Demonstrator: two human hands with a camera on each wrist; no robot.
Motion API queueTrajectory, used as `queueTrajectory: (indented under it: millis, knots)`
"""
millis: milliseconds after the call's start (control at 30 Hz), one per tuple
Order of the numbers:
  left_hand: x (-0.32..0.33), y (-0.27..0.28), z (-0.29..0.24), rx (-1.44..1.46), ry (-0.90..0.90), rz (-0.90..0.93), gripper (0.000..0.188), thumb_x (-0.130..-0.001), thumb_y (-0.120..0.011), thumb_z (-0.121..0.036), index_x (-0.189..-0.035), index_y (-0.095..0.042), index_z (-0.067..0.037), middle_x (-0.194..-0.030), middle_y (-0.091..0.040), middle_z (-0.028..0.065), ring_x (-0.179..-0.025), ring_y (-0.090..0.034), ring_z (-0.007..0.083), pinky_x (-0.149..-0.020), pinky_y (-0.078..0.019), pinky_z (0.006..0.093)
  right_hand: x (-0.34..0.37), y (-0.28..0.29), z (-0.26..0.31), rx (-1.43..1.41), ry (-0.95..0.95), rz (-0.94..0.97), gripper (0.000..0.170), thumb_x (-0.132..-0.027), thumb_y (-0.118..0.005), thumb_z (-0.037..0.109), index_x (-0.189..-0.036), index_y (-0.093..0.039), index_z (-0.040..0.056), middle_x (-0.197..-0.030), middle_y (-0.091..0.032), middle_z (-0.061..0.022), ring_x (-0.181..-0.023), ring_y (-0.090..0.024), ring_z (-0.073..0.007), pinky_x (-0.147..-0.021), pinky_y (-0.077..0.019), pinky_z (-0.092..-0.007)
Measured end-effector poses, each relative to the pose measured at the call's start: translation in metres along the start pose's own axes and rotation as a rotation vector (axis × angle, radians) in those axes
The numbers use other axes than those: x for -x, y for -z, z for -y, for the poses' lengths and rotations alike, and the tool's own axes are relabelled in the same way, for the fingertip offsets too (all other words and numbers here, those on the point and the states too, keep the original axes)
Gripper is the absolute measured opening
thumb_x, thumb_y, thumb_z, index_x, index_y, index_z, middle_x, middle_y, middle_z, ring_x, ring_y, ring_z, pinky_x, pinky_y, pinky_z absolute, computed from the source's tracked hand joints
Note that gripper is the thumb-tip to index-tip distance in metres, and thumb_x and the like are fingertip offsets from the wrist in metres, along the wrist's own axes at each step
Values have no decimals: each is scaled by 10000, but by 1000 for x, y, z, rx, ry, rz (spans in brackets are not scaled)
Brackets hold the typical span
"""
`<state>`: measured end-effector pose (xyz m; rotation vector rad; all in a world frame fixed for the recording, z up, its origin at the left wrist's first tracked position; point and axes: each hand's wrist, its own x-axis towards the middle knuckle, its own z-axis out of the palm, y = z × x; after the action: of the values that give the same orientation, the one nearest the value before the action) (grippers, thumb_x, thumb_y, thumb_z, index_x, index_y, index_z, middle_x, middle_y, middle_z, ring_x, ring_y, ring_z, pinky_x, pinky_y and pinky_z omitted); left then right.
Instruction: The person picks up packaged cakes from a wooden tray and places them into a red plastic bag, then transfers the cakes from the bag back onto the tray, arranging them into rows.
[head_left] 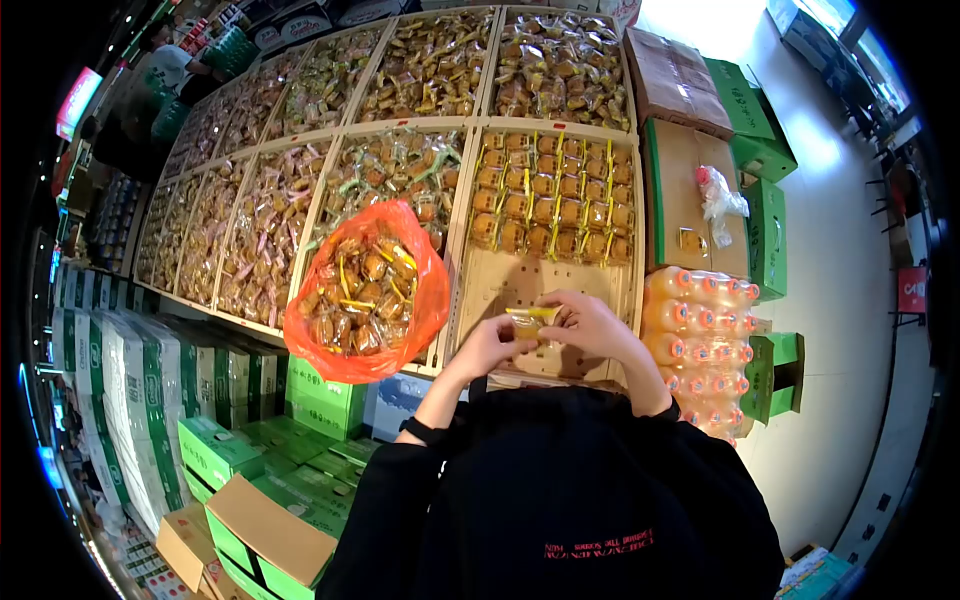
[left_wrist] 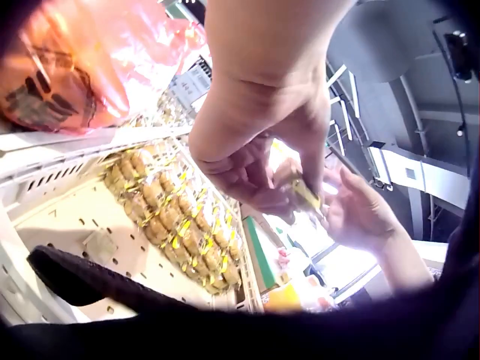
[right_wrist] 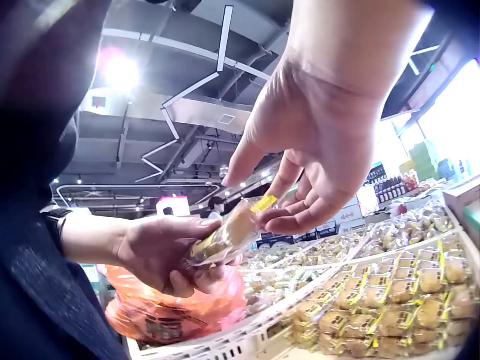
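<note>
A small clear-wrapped pastry with a yellow strip point(head_left: 530, 318) is held between the two hands over the crate's bare part. The left hand point(head_left: 490, 345) grips its lower end; in the right wrist view the left hand point(right_wrist: 169, 251) has thumb and fingers round the pastry point(right_wrist: 229, 231). The right hand point(head_left: 588, 325) is at the other end, and in the right wrist view its fingers point(right_wrist: 289, 222) touch the yellow end of the wrapper. Rows of similar wrapped pastries point(head_left: 555, 200) fill the far part of the crate point(head_left: 490, 290).
An orange-red plastic bag point(head_left: 430, 290) of wrapped pastries rests left of the hands on the crates. More pastry-filled crates point(head_left: 300, 185) stretch left and beyond. Bottles in shrink wrap point(head_left: 700, 350) and cardboard boxes point(head_left: 680, 80) stand to the right; green cartons point(head_left: 325, 395) stand lower left.
</note>
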<state>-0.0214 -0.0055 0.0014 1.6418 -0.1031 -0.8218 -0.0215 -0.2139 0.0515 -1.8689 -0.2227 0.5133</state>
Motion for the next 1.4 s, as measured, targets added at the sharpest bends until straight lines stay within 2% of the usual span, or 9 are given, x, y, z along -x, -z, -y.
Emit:
queueTrajectory:
  millis: [300, 567, 633, 833, 967, 1033, 1233, 1333, 1400]
  knots:
    - [-152, 33, 50, 940, 234, -318, 155, -819, -628, -279, -847, -565, -140, -706, -585, -4, -598, -554, 103, -492, -408, 198, 29, 27, -61, -174, -10, -137, 326, -822, -605, 146, -1093, -520, -14, -903, -600, -67, -804, -558, -123, -712, -459, -250]
    - [-263, 32, 140, 1076, -11, -568, 138, -756, -698, -148, -744, -564, -119, -661, -574, -13, -538, -523, 109, -453, -394, 254, 55, 49, -97, -337, -227, -196, 297, -824, -604, 164, -1055, -548, -14, -870, -594, -52, -800, -533, -99, -710, -443, -237]
    - [-259, 29, 132, 1034, 0, -628, 148, -743, -707, -165, -750, -575, -97, -679, -589, 2, -558, -543, 116, -472, -411, 249, 50, 55, -127, -132, -115, -240, 262, -837, -591, 137, -1044, -543, -16, -807, -582, -37, -725, -543, -99, -648, -452, -235]
    - [-270, 23, 144, 964, 101, -768, 233, -705, -733, -217, -768, -610, -30, -731, -633, 47, -617, -603, 136, -529, -460, 236, 15, 53, -134, -413, -172, -334, 239, -825, -589, 109, -1020, -548, -22, -781, -596, -54, -679, -559, -113, -602, -466, -238]
    - [-243, 26, 94, 963, 48, -749, 229, -743, -709, -225, -768, -589, -32, -686, -620, 52, -568, -592, 155, -506, -473, 236, -16, 45, -146, -339, -186, -152, 283, -842, -560, 108, -1078, -517, -43, -865, -624, -103, -746, -598, -155, -647, -488, -257]
    - [-240, 34, 102, 1017, 137, -464, 261, -785, -664, -308, -795, -572, -64, -653, -598, 44, -573, -585, 171, -550, -488, 259, -23, 38, -131, -343, -354, -124, 300, -849, -550, 108, -1099, -498, -49, -899, -619, -124, -772, -596, -163, -681, -485, -266]
    - [-163, 27, 29, 720, 232, 69, 386, -858, -533, -420, -955, -504, -47, -845, -590, 69, -748, -590, 169, -666, -478, 279, -18, 34, -103, -311, -279, -76, 295, -867, -531, 134, -1102, -494, -40, -922, -621, -129, -776, -597, -172, -687, -479, -279]
    - [-92, 38, -8, -295, -434, -361, 325, -885, -514, -298, -1087, -492, -45, -905, -605, 74, -809, -587, 184, -726, -467, 290, -9, 33, -101, -260, -303, -87, 286, -873, -522, 142, -1098, -501, -33, -922, -623, -121, -772, -598, -169, -678, -479, -274]
    - [-45, 61, -29, -401, -379, -579, 250, -861, -525, -225, -1021, -550, -36, -961, -601, 108, -884, -586, 197, -753, -460, 315, -7, 35, -124, -250, -290, -87, 290, -878, -514, 148, -1109, -504, -27, -918, -623, -121, -770, -597, -165, -673, -478, -270]
